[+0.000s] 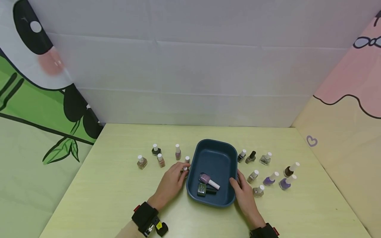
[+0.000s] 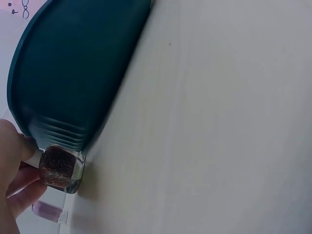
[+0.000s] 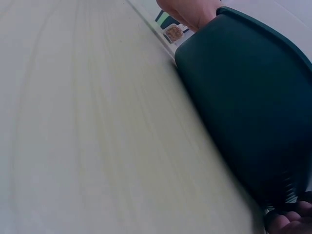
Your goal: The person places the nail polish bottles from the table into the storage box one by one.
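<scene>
A dark blue plastic tray point(image 1: 212, 155) stands mid-table, with a mauve nail polish bottle point(image 1: 204, 178) and a dark green nail polish bottle point(image 1: 201, 190) lying in it. Just outside its left wall my left hand point(image 1: 171, 180) pinches the white cap of a nail polish bottle; the left wrist view shows this dark, brownish-red bottle point(image 2: 58, 168) close against the tray's ribbed end. My right hand point(image 1: 245, 195) grips the right wall of the tray, thumb over the rim and fingers outside. In the right wrist view only some of its fingertips point(image 3: 292, 222) show, beneath the tray's ribbed end.
Left of the tray are several nail polish bottles, among them a tan one point(image 1: 142, 162) and a pinkish one point(image 1: 178, 153). To its right stand several more, including a purple one point(image 1: 285, 183) and a black-capped one point(image 1: 251, 158). A printed cloth point(image 1: 190, 66) rises behind the table.
</scene>
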{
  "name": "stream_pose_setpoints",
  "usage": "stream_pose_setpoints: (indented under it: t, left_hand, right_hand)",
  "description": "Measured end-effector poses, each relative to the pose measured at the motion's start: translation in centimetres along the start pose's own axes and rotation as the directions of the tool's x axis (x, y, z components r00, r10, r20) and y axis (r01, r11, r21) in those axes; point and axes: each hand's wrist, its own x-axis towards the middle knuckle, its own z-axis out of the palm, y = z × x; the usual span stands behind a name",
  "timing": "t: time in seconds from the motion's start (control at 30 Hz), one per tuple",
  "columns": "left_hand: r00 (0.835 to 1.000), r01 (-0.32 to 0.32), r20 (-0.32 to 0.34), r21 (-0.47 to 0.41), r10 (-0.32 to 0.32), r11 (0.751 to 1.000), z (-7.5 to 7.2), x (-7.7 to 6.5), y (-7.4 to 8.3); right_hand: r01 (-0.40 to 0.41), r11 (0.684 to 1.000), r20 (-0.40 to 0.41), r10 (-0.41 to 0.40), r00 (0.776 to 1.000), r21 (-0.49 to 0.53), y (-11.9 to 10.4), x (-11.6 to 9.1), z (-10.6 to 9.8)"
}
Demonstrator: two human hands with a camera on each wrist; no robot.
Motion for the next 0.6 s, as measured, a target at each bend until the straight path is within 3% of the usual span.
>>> stream_pose_setpoints:
  t: [0.3, 0.6]
  left_hand:
    - [1.000, -0.009, -0.004, 0.004, 0.009, 1.000, -0.4, 0.2, 0.2]
    - [0.982, -0.133, -0.133, 0.029, 0.136, 0.991, -1.2, 0.8, 0.6]
  right_hand:
    - [0.015, 1.000, 0.012, -0.015, 1.000, 0.004, -0.2, -0.3, -0.1]
    - [0.018, 1.000, 0.021, -0.018, 1.000, 0.002, -0.1, -0.2, -0.1]
